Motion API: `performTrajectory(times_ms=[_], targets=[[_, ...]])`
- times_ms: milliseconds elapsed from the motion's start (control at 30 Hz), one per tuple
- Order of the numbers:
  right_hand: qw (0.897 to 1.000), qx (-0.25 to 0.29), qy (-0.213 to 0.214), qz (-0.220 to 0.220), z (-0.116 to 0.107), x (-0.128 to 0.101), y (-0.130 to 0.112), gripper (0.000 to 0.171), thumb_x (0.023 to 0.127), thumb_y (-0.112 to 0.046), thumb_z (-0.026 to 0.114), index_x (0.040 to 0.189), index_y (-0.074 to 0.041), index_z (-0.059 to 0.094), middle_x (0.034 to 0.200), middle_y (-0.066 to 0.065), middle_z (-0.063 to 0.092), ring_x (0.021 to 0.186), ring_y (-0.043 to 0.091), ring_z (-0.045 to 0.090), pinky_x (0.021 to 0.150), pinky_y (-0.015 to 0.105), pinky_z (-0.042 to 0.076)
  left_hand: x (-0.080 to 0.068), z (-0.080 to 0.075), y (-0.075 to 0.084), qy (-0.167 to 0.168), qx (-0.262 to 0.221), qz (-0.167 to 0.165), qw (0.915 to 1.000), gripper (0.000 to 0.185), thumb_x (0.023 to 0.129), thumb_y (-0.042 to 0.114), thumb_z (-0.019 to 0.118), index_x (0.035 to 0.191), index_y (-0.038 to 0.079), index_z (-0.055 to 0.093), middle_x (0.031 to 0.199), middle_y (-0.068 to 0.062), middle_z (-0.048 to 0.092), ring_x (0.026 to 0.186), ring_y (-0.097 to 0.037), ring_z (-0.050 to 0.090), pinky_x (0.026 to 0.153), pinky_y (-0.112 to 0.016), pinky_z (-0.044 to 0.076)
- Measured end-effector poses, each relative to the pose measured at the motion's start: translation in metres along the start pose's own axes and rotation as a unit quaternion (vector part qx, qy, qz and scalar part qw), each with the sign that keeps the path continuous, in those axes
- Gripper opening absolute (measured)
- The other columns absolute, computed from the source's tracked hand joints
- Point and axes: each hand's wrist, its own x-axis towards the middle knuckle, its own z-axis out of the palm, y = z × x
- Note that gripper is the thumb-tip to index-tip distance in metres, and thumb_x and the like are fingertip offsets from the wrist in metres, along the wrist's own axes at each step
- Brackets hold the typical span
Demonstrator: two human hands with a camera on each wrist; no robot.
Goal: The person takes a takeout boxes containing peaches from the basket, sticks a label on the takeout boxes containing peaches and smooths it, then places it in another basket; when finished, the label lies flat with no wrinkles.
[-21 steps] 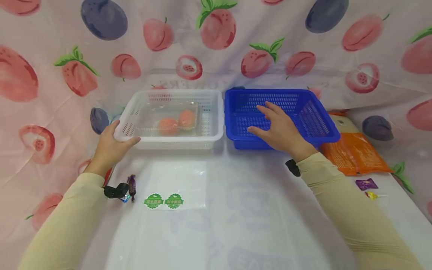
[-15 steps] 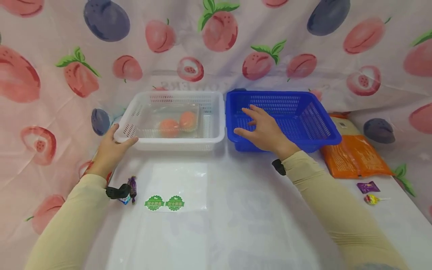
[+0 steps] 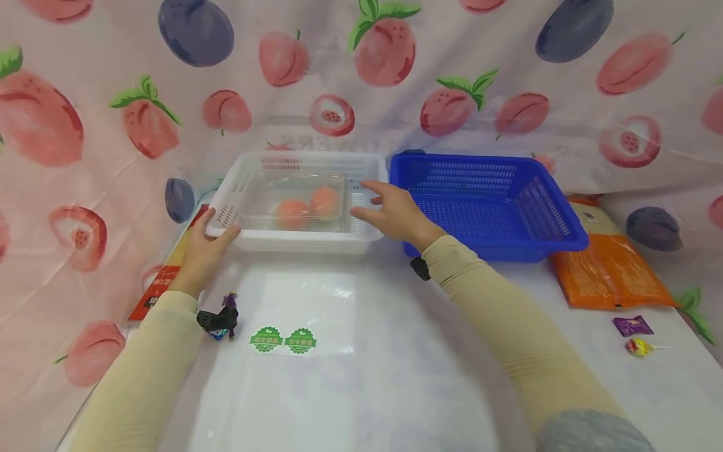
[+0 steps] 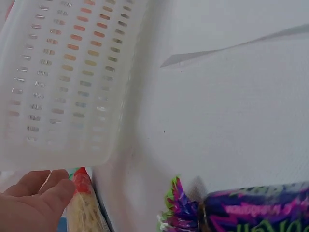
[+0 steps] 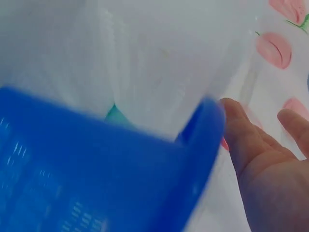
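A white slotted basket (image 3: pixel 299 236) stands at the back of the table. Inside lies a clear plastic box (image 3: pixel 254 194) with two orange-pink round things (image 3: pixel 294 214). My left hand (image 3: pixel 204 248) is at the basket's front left corner, thumb and fingers spread around it; in the left wrist view, the fingertips (image 4: pixel 60 188) show just beside the white corner, and contact is unclear. My right hand (image 3: pixel 398 213) hovers over the white basket's right end with fingers extended and apart, holding nothing. Beneath its wrist is the near left corner of a blue basket (image 3: pixel 497 252).
An orange food bag (image 3: pixel 612 270) lies right of the blue basket, near a purple-wrapped candy (image 3: pixel 632 325) and a lollipop (image 3: pixel 639 347). A red bag (image 3: pixel 158 289) lies by my left forearm, beside a purple candy (image 3: pixel 230 301). Two green stickers (image 3: pixel 283 340) lie in front.
My right hand has moved left, from over the blue basket to the white basket's right end. My left hand stays at the white basket's corner. The head view has shifted slightly.
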Motion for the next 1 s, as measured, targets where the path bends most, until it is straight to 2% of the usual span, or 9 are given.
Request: performTrajectory(times_ms=[167, 300, 433, 567, 833, 1000], targets=[[1.000, -0.002, -0.026, 0.001, 0.013, 0.019, -0.006, 0.074, 0.096, -0.045, 0.066, 0.156, -0.015, 0.036, 0.157, 0.004, 0.038, 0.126, 0.028, 0.056, 0.096, 0.041, 0.052, 0.000, 0.003, -0.001, 0.005, -0.023, 0.001, 0.9997, 0.087, 0.098, 0.046, 0.060, 0.163, 0.023, 0.006, 0.159, -0.018, 0.025, 0.134, -0.034, 0.037, 0.111, -0.052, 0.037], [0.999, -0.009, -0.036, -0.003, 0.021, 0.033, -0.010, 0.073, 0.097, -0.045, 0.064, 0.157, -0.015, 0.035, 0.158, 0.005, 0.037, 0.127, 0.031, 0.054, 0.100, 0.041, 0.049, 0.001, 0.004, 0.001, 0.010, -0.035, -0.001, 0.9993, 0.087, 0.098, 0.045, 0.062, 0.162, 0.022, 0.009, 0.157, -0.018, 0.028, 0.131, -0.031, 0.038, 0.110, -0.050, 0.038], [0.999, -0.002, -0.042, 0.010, 0.028, 0.043, -0.012, 0.071, 0.098, -0.044, 0.062, 0.157, -0.014, 0.035, 0.159, 0.006, 0.034, 0.139, 0.030, 0.042, 0.111, 0.042, 0.038, 0.002, 0.005, 0.003, 0.013, -0.040, -0.002, 0.9991, 0.086, 0.098, 0.043, 0.062, 0.162, 0.021, 0.009, 0.157, -0.018, 0.028, 0.132, -0.031, 0.038, 0.111, -0.050, 0.038], [0.998, 0.001, -0.045, 0.031, 0.035, 0.051, -0.013, 0.070, 0.100, -0.044, 0.061, 0.157, -0.014, 0.034, 0.160, 0.008, 0.033, 0.147, 0.027, 0.028, 0.116, 0.043, 0.030, 0.003, 0.005, 0.004, 0.012, -0.045, -0.004, 0.9989, 0.087, 0.097, 0.044, 0.063, 0.162, 0.022, 0.009, 0.159, -0.017, 0.026, 0.135, -0.032, 0.036, 0.112, -0.050, 0.036], [0.997, 0.023, -0.051, 0.056, 0.050, 0.063, -0.015, 0.069, 0.100, -0.041, 0.061, 0.157, -0.013, 0.033, 0.157, 0.010, 0.038, 0.146, 0.029, 0.030, 0.116, 0.043, 0.031, 0.005, 0.004, 0.000, 0.015, -0.062, -0.017, 0.9978, 0.087, 0.096, 0.043, 0.065, 0.162, 0.026, 0.010, 0.160, -0.014, 0.024, 0.139, -0.032, 0.034, 0.113, -0.049, 0.035], [0.995, 0.033, -0.057, 0.069, 0.056, 0.067, -0.013, 0.070, 0.101, -0.040, 0.060, 0.159, -0.014, 0.030, 0.159, 0.009, 0.035, 0.146, 0.029, 0.029, 0.116, 0.045, 0.030, 0.003, 0.004, -0.003, 0.015, -0.063, -0.021, 0.9977, 0.088, 0.096, 0.044, 0.066, 0.162, 0.026, 0.010, 0.161, -0.013, 0.024, 0.140, -0.032, 0.034, 0.113, -0.049, 0.034]])
